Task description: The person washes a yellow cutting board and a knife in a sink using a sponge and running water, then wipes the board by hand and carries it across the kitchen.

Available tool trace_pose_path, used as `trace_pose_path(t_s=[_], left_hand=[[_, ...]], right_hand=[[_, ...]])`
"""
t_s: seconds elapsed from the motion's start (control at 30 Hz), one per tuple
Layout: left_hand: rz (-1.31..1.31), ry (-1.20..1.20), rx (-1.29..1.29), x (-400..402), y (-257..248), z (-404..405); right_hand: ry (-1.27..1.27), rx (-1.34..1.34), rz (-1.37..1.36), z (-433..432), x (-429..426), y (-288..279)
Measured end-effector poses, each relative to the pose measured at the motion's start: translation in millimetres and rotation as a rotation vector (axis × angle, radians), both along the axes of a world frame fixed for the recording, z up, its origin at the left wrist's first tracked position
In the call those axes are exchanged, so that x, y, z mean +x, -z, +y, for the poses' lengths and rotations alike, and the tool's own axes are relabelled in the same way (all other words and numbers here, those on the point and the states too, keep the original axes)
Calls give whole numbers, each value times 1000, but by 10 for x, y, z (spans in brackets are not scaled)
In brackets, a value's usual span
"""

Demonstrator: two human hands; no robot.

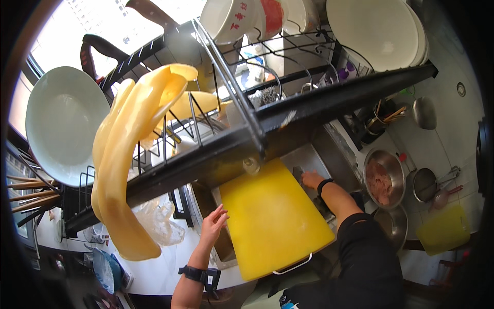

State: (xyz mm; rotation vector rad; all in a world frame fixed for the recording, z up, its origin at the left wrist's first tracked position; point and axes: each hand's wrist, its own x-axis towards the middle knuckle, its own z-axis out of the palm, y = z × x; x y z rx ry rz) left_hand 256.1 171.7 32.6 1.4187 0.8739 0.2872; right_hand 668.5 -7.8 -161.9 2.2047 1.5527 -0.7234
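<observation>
A yellow cutting board (276,222) with a white handle lies tilted across the steel sink (335,158). By the board's left edge is my left hand (214,226), its fingers stretched out and holding nothing; whether the fingertips touch the board is unclear. My right hand (312,179) reaches into the sink beyond the board's right edge. Close to its fingers is a small dark grey object (298,174), too blurred to name, and I cannot tell whether the hand grips it.
Above the sink runs a black dish rack (216,150) with yellow rubber gloves (123,166) draped over it, bowls (227,19) and a pale green plate (65,123). To the right stand a steel bowl of raw meat (380,181), a strainer (424,185) and a smaller yellow-green board (444,230).
</observation>
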Motion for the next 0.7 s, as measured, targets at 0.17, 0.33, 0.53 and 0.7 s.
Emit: trace_pose_path(t_s=[0.17,0.33,0.53,0.7], left_hand=[[4,80,-3,254,39,-121],[-117,249,74,1190,395,-488],[-285,58,150,2610,583,-920],[-512,216,46,2989,513,-855]], right_hand=[[288,661,251,-29,303,-747],[509,943,426,-118,163,-2099],[641,1102,773,-248,108,-2619],[790,1058,843,-381,54,-2581]])
